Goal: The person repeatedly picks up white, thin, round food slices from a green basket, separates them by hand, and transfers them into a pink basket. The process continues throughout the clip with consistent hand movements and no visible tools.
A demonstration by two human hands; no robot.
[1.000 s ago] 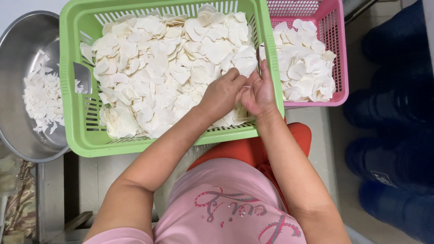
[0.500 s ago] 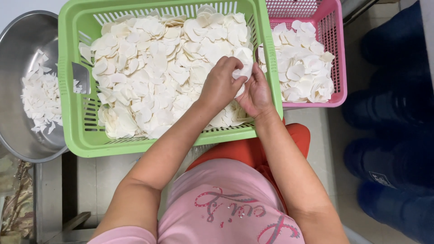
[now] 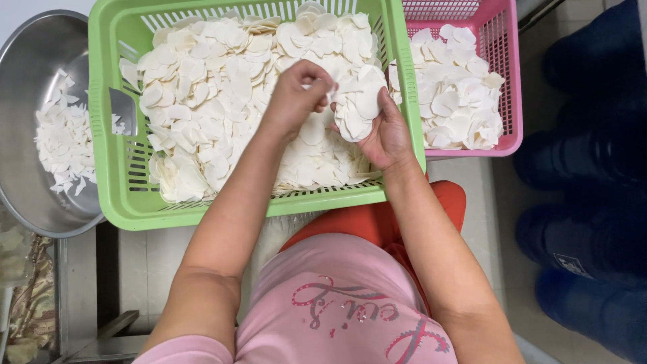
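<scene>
**Both hands lifted toward the middle of the green basket**

Since a second ago, both hands have come up from the near right corner of the green basket (image 3: 108, 135) to a spot over its right middle, and the right hand has turned palm-up with a heap of slices in it.

That heap of white slices (image 3: 360, 101) rests in the cupped palm of the right hand (image 3: 384, 131), with the thumb pressed along its right side and the other fingers curled under it, hidden by the slices. The left hand (image 3: 296, 91) hovers just beside it, knuckles up, its fingers (image 3: 322, 79) bent together and pinched on a thin slice at the edge of the heap; the two hands nearly touch.

Below them the green basket is filled with the same pale, round, thin slices (image 3: 216, 87). A pink basket (image 3: 502, 81) stands against its right side, partly filled with more. To the left sits a metal bowl (image 3: 34, 74) with smaller white scraps (image 3: 60, 141) in it. A pale tiled floor (image 3: 472, 195) shows under the baskets, and dark blue containers (image 3: 586, 168) stand at the right. The person wears a pink top (image 3: 323, 303) over orange-red trousers (image 3: 377, 219).
</scene>
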